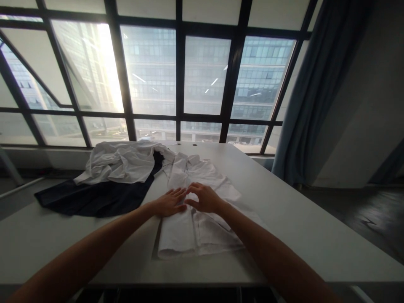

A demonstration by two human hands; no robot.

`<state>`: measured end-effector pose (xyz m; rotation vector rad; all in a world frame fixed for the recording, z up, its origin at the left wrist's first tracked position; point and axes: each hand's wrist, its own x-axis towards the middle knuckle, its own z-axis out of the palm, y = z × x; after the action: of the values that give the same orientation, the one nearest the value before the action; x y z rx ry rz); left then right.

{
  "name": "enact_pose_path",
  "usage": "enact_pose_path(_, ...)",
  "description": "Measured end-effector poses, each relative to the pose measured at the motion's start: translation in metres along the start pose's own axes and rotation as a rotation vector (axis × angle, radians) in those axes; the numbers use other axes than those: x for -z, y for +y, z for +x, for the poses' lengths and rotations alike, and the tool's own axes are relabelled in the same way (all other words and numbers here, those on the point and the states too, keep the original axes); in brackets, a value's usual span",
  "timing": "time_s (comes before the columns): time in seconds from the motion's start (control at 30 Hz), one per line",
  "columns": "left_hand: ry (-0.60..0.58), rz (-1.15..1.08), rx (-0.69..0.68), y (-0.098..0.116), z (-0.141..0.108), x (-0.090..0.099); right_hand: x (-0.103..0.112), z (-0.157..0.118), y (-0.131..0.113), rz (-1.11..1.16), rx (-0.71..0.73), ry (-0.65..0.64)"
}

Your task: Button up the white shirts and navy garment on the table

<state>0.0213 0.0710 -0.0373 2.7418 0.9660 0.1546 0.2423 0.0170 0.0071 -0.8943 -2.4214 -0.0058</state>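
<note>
A white shirt [178,235] with a collar lies spread on the white table, its front running away from me. On its left front panel my left hand [172,203] rests flat, fingers stretched out and pointing away. My right hand [204,198] is just beside it over the middle of the shirt, fingers curved and thumb apart from them. Between that thumb and the fingers there is a visible gap with nothing gripped in it. Its fingertips are close to those of my left hand; whether they touch is hard to tell.
Left of the shirt, a crumpled white garment [123,162] lies partly over a dark navy garment [104,198]. The white table [284,235] reaches toward large windows [148,71]. A blue-grey curtain [311,105] hangs at the right, beyond the table's edge.
</note>
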Motion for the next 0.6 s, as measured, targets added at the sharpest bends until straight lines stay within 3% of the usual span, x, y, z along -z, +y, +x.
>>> enact_pose_path(0.07, -0.002, -0.094, -0.02, -0.012, 0.008, 0.012, -0.013, 0.0, -0.008, 0.039, 0.087, -0.051)
enact_pose_path(0.13, 0.064, -0.125, 0.045, -0.029, 0.021, 0.028, -0.02, 0.0, -0.013, 0.064, 0.132, -0.131)
enact_pose_path(0.23, 0.202, 0.031, 0.145, -0.057, 0.05, 0.047, -0.024, -0.001, -0.017, 0.085, 0.162, -0.228)
enact_pose_path(0.37, 0.085, 0.225, 0.181, -0.09, 0.094, 0.053, -0.018, -0.003, -0.016, 0.103, 0.155, -0.305)
enact_pose_path(0.5, -0.033, 0.258, 0.256, -0.116, 0.128, 0.051, -0.009, -0.009, -0.012, 0.126, 0.119, -0.404)
enact_pose_path(0.6, -0.055, 0.247, 0.329, -0.136, 0.144, 0.048, -0.008, -0.014, -0.01, 0.152, 0.096, -0.409)
